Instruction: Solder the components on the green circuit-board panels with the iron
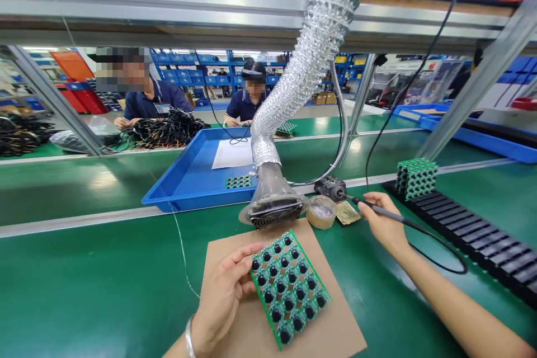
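My left hand (224, 291) grips the left edge of a green circuit board panel (289, 286) covered with several round black parts. The panel lies on a brown cardboard sheet (335, 324). My right hand (384, 224) is closed around a black soldering iron (392, 213), its tip pointing left toward a yellow sponge pad (347, 212) and the iron's stand (331, 187). A cable runs from the iron back over the green bench.
A silver fume hose with its fan mouth (274, 207) hangs just behind the panel, next to a small round cup (321, 211). A blue tray (197, 173) lies behind, a stack of green panels (416, 177) and black trays (478, 235) at right. Two other people work across the bench.
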Action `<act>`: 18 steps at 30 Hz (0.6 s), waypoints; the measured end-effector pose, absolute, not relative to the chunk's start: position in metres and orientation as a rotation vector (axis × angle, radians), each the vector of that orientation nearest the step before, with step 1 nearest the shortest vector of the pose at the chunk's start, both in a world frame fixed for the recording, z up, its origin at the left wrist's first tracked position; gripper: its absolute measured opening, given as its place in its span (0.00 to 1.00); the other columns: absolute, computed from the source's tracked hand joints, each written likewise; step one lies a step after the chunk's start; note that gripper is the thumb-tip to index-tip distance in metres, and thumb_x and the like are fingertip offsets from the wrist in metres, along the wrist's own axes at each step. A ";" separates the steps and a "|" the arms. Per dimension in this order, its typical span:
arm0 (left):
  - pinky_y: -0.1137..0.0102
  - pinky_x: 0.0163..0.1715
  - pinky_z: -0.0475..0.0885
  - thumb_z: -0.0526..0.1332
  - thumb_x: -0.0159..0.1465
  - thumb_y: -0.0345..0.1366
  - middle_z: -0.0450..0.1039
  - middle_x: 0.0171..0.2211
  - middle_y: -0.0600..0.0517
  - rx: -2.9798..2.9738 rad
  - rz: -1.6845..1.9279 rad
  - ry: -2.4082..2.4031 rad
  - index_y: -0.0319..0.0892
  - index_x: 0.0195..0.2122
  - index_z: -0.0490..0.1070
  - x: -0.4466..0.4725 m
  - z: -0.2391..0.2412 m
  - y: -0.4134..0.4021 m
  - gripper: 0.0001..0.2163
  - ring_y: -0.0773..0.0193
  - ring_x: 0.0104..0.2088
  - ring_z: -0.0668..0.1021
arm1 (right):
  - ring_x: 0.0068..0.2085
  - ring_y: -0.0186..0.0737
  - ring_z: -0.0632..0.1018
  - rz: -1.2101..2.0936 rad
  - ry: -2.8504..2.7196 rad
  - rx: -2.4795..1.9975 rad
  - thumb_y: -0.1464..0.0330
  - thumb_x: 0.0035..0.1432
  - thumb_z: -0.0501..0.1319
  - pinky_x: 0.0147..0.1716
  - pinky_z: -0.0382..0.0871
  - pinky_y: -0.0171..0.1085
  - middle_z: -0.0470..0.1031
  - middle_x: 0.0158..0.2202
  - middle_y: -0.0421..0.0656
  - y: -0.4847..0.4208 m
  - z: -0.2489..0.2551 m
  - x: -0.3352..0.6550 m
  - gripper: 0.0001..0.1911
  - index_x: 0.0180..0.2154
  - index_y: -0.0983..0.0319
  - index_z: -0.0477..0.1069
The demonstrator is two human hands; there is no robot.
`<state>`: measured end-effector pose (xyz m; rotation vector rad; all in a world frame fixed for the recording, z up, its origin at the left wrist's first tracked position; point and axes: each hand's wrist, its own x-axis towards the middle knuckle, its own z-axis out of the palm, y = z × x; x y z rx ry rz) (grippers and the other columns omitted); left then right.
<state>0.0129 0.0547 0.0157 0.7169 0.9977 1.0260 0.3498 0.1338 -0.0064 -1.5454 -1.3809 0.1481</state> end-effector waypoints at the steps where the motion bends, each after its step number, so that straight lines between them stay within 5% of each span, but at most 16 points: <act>1: 0.68 0.31 0.72 0.64 0.53 0.40 0.74 0.38 0.45 0.715 1.044 0.973 0.39 0.44 0.70 0.014 0.015 0.054 0.18 0.62 0.33 0.76 | 0.27 0.39 0.75 0.160 -1.398 -1.558 0.59 0.52 0.59 0.26 0.69 0.36 0.72 0.28 0.41 0.143 -0.008 0.348 0.14 0.38 0.61 0.67; 13: 0.67 0.35 0.73 0.61 0.58 0.37 0.71 0.43 0.45 0.684 1.142 0.847 0.40 0.48 0.66 0.022 0.010 0.045 0.17 0.62 0.37 0.75 | 0.46 0.59 0.70 0.090 -1.606 -1.786 0.56 0.47 0.59 0.46 0.59 0.55 0.74 0.39 0.53 0.137 -0.005 0.329 0.20 0.39 0.63 0.71; 18: 0.66 0.37 0.73 0.61 0.58 0.37 0.71 0.43 0.44 0.677 1.092 0.837 0.39 0.48 0.66 0.024 0.009 0.044 0.17 0.62 0.38 0.75 | 0.40 0.44 0.72 0.386 -1.883 -1.645 0.60 0.58 0.53 0.38 0.66 0.41 0.74 0.38 0.45 0.069 0.020 0.290 0.13 0.38 0.58 0.72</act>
